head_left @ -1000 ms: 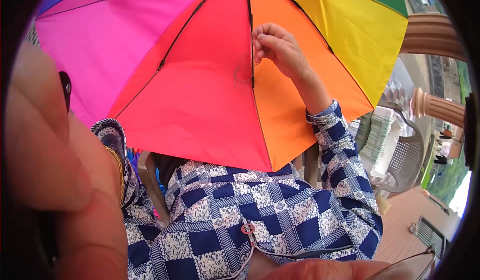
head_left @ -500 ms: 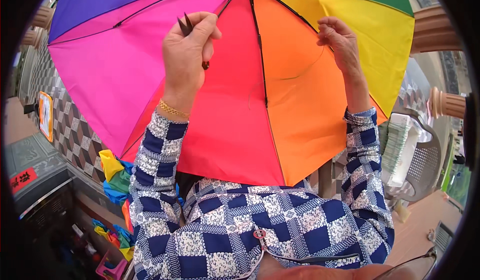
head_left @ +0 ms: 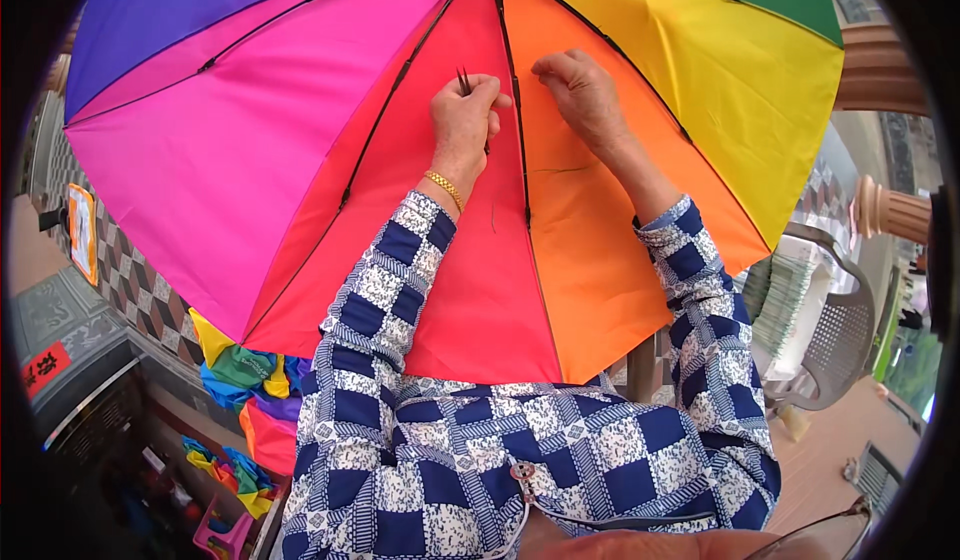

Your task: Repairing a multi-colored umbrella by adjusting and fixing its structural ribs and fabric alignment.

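An open rainbow umbrella [head_left: 470, 260] lies spread across my lap, its underside and black ribs [head_left: 516, 110] facing me. My left hand [head_left: 462, 125] hovers over the red panel, closed round dark thread snips [head_left: 464, 82] with the two pointed tips sticking up from the fist. Over the orange panel, my right hand [head_left: 585, 95] is closed in a pinch, fingertips toward the middle rib. A thin thread [head_left: 560, 170] shows on the orange panel, and a loose end [head_left: 493, 215] lies on the red one. Its run up to my right fingers is too fine to follow now.
Folded rainbow cloth [head_left: 250, 370] sits at lower left, near a pink plastic basket [head_left: 225, 532]. To the right stands a grey plastic chair [head_left: 845, 325] with a stack of pale sheets [head_left: 785, 300]. An orange-framed sign [head_left: 83, 232] stands at far left.
My left hand has moved right and down with the snips, from the pink panel's edge to the red panel. My right hand has moved left from the yellow panel, bringing the hands close together.
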{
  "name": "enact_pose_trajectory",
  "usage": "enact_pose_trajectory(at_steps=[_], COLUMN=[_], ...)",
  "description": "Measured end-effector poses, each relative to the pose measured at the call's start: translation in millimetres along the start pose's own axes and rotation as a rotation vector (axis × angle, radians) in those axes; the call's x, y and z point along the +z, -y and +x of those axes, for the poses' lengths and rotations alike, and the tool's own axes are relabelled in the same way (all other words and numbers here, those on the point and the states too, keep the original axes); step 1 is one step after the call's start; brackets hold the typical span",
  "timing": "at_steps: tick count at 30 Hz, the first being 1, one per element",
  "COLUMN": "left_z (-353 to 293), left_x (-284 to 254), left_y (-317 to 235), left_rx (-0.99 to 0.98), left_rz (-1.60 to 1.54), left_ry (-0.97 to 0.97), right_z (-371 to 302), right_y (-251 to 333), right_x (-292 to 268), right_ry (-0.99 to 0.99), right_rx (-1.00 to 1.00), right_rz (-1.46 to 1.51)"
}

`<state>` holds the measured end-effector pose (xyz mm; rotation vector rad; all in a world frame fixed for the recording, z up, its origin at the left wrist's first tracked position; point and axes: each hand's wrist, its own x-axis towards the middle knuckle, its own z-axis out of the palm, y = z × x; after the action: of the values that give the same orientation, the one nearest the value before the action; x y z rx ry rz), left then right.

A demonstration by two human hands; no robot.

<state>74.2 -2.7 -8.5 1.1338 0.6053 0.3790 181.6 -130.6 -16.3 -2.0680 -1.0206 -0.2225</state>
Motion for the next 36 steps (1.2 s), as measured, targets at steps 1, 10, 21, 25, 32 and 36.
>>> enact_pose_trajectory(at_steps=[1, 10, 21, 25, 32, 36], left_z=[-0.1, -0.8, 7.3, 11.8, 19.4, 22.4], left_x=[-0.4, -2.6, -1.9, -0.6, 4.1, 9.4], left_y=[-0.1, 1.0, 10.0, 13.2, -2.4, -2.7], left_rx=[-0.001, -0.004, 0.003, 0.015, -0.029, -0.001], left_rz=[-0.003, -0.072, -0.078, -0.058, 0.11, 0.096], left_ry=[-0.001, -0.027, -0.061, -0.088, -0.074, -0.097], right_z=[0.3, 4.0, 13.4, 15.8, 16.7, 15.8], right_y=[3.6, 12.6, 14.3, 11.6, 10.1, 9.5], right_x=[-0.1, 6.4, 21.6, 33.8, 32.6, 31.3], right_ry=[0.001, 0.11, 0.057, 0.042, 0.06, 0.049], right_rx=[-0.016, -0.021, 0.049, 0.075, 0.105, 0.1], right_rz=[-0.028, -0.146, -0.018, 0.01, 0.079, 0.108])
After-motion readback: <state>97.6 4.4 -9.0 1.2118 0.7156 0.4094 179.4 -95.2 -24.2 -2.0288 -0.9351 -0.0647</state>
